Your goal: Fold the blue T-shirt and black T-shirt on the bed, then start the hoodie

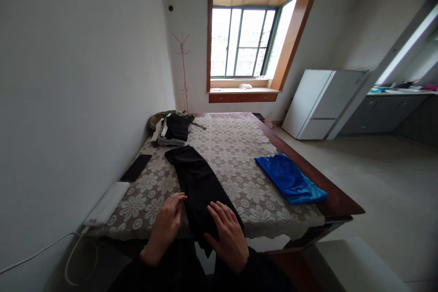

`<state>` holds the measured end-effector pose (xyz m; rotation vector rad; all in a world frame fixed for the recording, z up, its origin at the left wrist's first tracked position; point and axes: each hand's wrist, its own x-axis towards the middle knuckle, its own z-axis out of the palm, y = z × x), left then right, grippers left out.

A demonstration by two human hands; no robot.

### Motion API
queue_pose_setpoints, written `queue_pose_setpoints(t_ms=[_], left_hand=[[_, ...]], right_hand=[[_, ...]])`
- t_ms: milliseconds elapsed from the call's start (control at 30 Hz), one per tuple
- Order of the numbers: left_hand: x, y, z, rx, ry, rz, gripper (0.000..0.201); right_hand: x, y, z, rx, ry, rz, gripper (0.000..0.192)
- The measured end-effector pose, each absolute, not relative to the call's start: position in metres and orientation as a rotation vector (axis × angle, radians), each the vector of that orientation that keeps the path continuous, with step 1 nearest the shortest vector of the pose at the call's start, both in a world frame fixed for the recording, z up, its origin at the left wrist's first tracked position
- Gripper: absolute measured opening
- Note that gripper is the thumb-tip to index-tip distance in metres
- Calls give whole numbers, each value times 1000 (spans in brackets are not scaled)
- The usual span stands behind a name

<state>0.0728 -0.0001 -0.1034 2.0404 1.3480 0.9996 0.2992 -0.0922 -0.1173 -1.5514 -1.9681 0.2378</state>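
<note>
At the near edge of a table (337, 200), a black garment (201, 178) lies between a person's two hands, its long axis running away from the body and slanting to the left. The right hand (227, 232) is the nearer, palm down on the garment's near part, fingers slightly spread and closed on nothing. The left hand (164, 228) stands at the garment's left edge, fingers gently bent, thumb apart from them; whether its fingertips press the fabric or sit just above it cannot be told. Most of the garment's length stretches forward from both hands, its far end well beyond the fingertips, while the near end droops past the table's edge. That lengthwise lie, with both hands at the near half, appears to be the relation that counts. Just beyond the far end sits a clothes stack (176, 127), the closest thing in the way on that side, with a camouflage item (155, 121) behind it. A phone (136, 168) and a white device (106, 204) line the left side by the wall (85, 77). Well apart to the right, a blue garment (290, 180) rests folded on the patterned tablecloth (236, 146).
</note>
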Motion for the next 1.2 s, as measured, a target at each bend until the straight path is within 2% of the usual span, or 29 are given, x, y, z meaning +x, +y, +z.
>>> queue_pose_setpoints(t_ms=[167, 300, 367, 467, 667, 733, 833, 933, 1067, 1200], left_hand=[[71, 27, -108, 2227, 1272, 856, 42], [65, 64, -98, 2373, 1201, 722, 53], [59, 83, -91, 2427, 1191, 650, 58], [49, 111, -80, 2491, 1242, 622, 65], [46, 159, -68, 2531, 1350, 622, 75], [54, 166, -66, 2542, 1271, 599, 69], [66, 167, -62, 2533, 1122, 613, 44], [71, 156, -56, 2473, 1042, 666, 27], [69, 122, -42, 2407, 958, 658, 24], [63, 76, -23, 2393, 855, 657, 22]], right_hand=[[293, -91, -116, -1573, -2009, 196, 76], [290, -92, -110, -1559, -1965, 212, 51], [293, -90, -107, -1529, -1926, 268, 40], [302, -85, -101, -1510, -1800, 388, 34], [332, -86, -77, -1509, -1431, 670, 33], [342, -89, -71, -1439, -1331, 764, 34], [360, -95, -70, -1338, -1199, 881, 36], [384, -100, -72, -1380, -1088, 802, 39], [423, -110, -71, -1541, -1081, 469, 38], [453, -126, -58, -1636, -1177, 379, 36]])
